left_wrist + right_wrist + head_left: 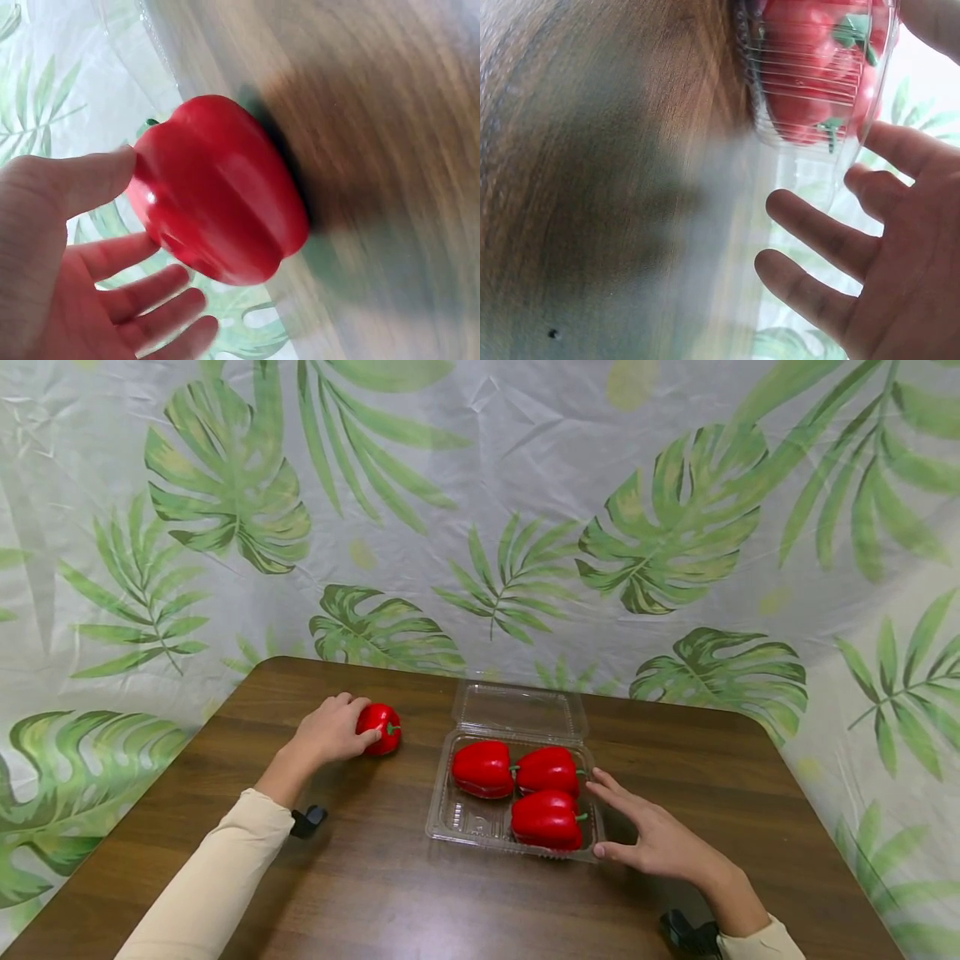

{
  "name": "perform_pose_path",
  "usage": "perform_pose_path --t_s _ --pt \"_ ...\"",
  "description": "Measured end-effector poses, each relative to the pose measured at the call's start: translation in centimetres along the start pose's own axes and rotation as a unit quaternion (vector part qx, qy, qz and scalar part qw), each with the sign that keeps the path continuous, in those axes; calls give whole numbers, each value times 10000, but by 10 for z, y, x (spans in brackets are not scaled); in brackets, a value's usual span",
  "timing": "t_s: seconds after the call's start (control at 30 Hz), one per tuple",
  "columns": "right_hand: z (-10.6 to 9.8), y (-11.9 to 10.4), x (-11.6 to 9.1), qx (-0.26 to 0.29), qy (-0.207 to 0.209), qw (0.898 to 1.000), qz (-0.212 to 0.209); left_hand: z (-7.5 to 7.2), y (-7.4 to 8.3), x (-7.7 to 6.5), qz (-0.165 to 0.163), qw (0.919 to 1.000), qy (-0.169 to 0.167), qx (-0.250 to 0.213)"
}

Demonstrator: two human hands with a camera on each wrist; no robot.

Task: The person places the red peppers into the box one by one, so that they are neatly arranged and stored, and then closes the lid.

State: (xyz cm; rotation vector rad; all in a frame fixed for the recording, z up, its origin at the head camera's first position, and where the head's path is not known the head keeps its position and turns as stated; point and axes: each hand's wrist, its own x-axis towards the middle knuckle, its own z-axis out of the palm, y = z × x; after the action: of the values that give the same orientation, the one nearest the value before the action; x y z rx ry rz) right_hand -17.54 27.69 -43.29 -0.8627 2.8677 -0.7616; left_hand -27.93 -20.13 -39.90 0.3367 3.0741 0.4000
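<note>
At the table's left, my left hand [330, 731] holds a glossy red bell pepper [387, 727] with a green stem. In the left wrist view, its thumb and index finger grip the pepper [221, 191], while the other fingers spread loosely below. A clear plastic clamshell box [450, 837] stands right of it, its lid [517, 708] folded back. Three more red bell peppers [482, 768] lie inside, and the front left part of the box holds none. My right hand [663, 839] rests at the box's right rim, fingers extended and spread, thumb at the front corner.
The brown wooden table [390, 893] has rounded far corners. Behind it hangs a pale cloth [525, 468] printed with green leaves. Each wrist wears a black strapped device [309, 821].
</note>
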Motion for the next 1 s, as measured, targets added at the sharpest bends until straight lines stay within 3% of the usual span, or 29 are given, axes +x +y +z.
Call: perform_pose_path --t_s 0.2,0.6,0.8,1.0 --pt "1 1 1 6 9 10000 -3 4 -1 -6 360 9990 163 -230" --pt "1 2 1 -55 18 10000 -15 11 -11 -18 742 9958 531 -48" --pt "1 1 1 19 -22 10000 -8 17 -14 -19 945 9921 812 119" --pt "0 -1 0 -76 20 10000 -8 21 -15 -16 1218 9893 778 -191"
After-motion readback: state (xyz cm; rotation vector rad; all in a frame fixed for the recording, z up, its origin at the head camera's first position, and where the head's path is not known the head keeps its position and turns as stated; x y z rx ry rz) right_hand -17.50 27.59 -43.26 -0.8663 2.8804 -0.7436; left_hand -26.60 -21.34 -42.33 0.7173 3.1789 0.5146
